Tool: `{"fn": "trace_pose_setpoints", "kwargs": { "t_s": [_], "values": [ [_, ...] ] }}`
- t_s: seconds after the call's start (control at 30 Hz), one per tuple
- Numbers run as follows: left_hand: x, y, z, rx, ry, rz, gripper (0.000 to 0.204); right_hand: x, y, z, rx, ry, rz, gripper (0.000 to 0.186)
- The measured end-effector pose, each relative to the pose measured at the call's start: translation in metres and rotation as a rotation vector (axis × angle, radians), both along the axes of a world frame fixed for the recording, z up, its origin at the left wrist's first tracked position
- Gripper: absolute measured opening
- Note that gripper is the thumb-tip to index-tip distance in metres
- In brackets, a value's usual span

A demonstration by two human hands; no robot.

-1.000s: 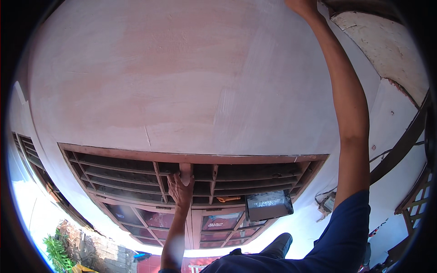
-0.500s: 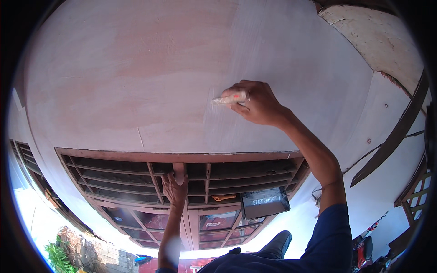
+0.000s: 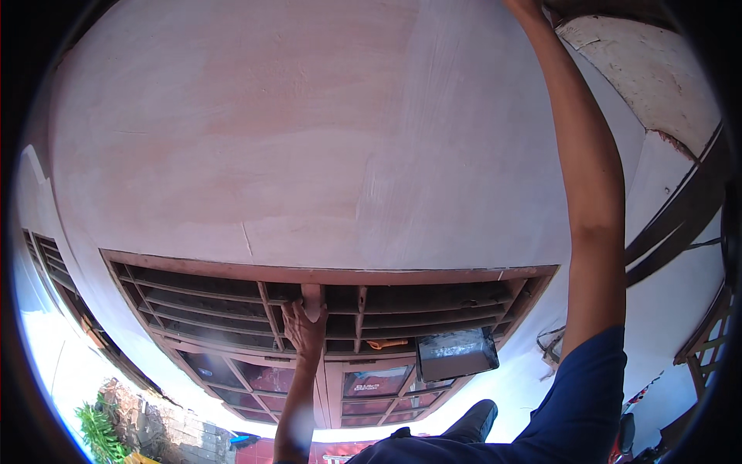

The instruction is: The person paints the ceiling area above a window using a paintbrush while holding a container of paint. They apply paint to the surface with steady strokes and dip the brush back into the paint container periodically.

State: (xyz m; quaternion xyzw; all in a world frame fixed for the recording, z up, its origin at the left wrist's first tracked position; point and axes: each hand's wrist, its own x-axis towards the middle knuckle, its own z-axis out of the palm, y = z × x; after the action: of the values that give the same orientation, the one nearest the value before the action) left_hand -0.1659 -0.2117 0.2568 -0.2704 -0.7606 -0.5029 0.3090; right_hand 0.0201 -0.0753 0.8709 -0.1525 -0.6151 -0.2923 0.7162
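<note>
While the left hand (image 3: 305, 329) is gripping the brown wooden slatted frame (image 3: 325, 298) at six o'clock, the right hand (image 3: 525, 8) is reaching across the pale pink wall (image 3: 309, 139) toward one o'clock, its grip out of sight.

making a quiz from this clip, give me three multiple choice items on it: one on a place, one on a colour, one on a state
1. Where does the left hand rest?
A. on the upright post of the wooden vent frame
B. on the grey tray
C. on the plants

2. What colour is the sleeve on the raised right arm?
A. red
B. blue
C. white

3. How is the right arm held?
A. hanging down
B. folded at the chest
C. stretched up along the pinkish wall

Answers: 1 A, the fingers grip the post between the slats. 2 B, the sleeve is dark blue. 3 C, the arm reaches the picture's top edge.
</note>
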Motion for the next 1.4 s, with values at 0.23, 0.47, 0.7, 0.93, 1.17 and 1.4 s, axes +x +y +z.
{"fn": "trace_pose_setpoints", "kwargs": {
  "t_s": [0.23,0.47,0.7,0.93,1.17,1.4],
  "values": [
    [-0.002,0.002,0.000,0.027,0.022,-0.022,0.053,0.074,0.079,0.023,0.049,0.129,-0.059,0.030],
    [-0.002,0.000,-0.002,0.009,0.043,0.001,0.054,0.061,0.089,0.019,0.350,-0.148,0.123,0.016],
    [-0.008,-0.002,-0.007,-0.028,0.038,0.019,0.056,0.061,0.064,-0.075,0.209,-0.428,0.024,0.022],
    [-0.007,-0.005,-0.003,-0.050,0.006,0.020,0.057,0.066,0.056,-0.081,0.150,-0.260,0.101,0.021],
    [0.000,0.004,-0.004,-0.045,-0.036,0.002,0.057,0.076,0.086,-0.018,0.262,-0.113,0.065,0.014],
    [-0.005,0.001,-0.006,-0.008,0.044,0.006,0.058,0.081,0.065,-0.124,0.191,-0.311,0.041,0.020]
  ]
}}
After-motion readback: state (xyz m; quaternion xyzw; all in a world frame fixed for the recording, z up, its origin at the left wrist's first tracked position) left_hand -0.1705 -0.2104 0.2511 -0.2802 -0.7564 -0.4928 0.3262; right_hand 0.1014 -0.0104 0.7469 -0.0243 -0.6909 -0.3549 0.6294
